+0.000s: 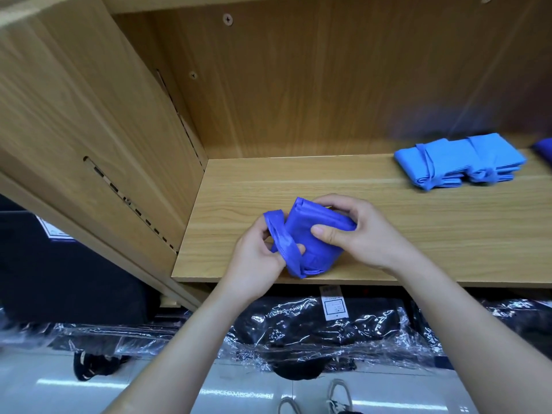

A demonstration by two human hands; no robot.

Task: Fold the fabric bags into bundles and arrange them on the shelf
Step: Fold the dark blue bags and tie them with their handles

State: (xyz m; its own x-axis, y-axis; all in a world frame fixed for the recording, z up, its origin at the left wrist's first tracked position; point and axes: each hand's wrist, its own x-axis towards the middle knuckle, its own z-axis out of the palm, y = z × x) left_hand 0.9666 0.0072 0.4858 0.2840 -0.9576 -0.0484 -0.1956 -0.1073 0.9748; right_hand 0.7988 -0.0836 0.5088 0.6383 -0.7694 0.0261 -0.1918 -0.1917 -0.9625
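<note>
A dark blue fabric bag point(310, 246), folded into a thick bundle, sits near the front edge of the wooden shelf point(388, 234). My right hand point(355, 231) grips the bundle from the right, thumb across its front. My left hand point(257, 258) pinches the bag's strap point(279, 234), which loops around the bundle's left side. Two light blue tied bundles point(460, 161) lie side by side at the back right of the shelf. A sliver of another dark blue bag point(545, 149) shows at the right edge.
The shelf's wooden side panel point(104, 130) rises on the left and its back wall point(298, 85) behind. Below the shelf lie dark goods in clear plastic wrap point(313, 333). My shoes point(337, 395) stand on the pale floor.
</note>
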